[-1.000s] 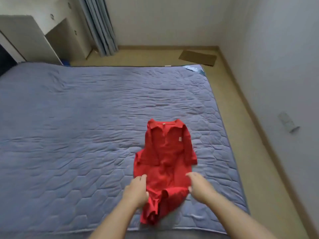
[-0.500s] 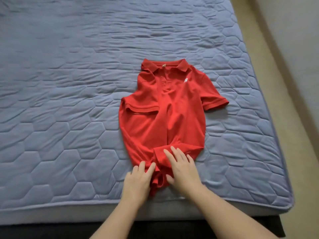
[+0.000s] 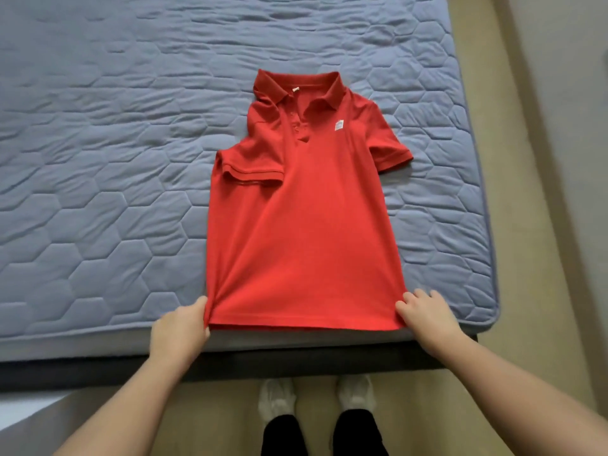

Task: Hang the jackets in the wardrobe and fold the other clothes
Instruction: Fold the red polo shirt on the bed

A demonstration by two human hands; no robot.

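A red polo shirt lies face up on the blue quilted mattress, collar away from me, hem at the near edge. Its left sleeve is folded in over the chest; the right sleeve sticks out to the side. A small white logo sits on the chest. My left hand pinches the hem's left corner, and my right hand grips the hem's right corner. The hem is stretched flat between them.
The mattress sits on a dark bed frame whose near edge is just before my feet in white shoes. Beige floor runs along the bed's right side, with a pale wall further right.
My hands moved apart from the bunched middle of the hem to its two corners, and the lower shirt is now spread flat. The view dropped closer over the bed edge.
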